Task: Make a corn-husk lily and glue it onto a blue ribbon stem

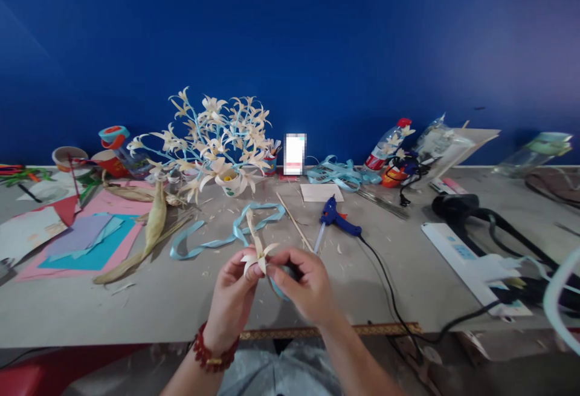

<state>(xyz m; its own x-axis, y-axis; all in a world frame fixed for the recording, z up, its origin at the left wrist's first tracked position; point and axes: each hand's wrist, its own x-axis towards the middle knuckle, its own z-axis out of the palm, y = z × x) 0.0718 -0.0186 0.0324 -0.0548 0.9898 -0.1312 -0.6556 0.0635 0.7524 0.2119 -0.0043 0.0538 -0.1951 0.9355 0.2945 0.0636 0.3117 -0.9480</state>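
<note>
Near the table's front edge, my left hand (pixel 238 284) pinches a cream flower (pixel 259 258) made of pointed petals. My right hand (pixel 304 281) is closed close beside it, its fingertips by the petals. What the right fingers grip is partly hidden; a bit of light-blue ribbon shows beneath them. Behind the flower a long light-blue ribbon (pixel 226 240) lies in loops. A pale strip of dried husk (pixel 252 227) seems to rise just behind the petals. To the right rests a blue hot glue gun (pixel 338 217) with a glue stick out of its back.
A white cup (pixel 229 185) holds many cream flowers on blue stems. Dried corn husks (pixel 156 220) and coloured paper (pixel 97 251) lie left. A phone (pixel 295 154) stands behind. The glue gun's black cord (pixel 389 293) and a white power strip (pixel 466 263) lie right.
</note>
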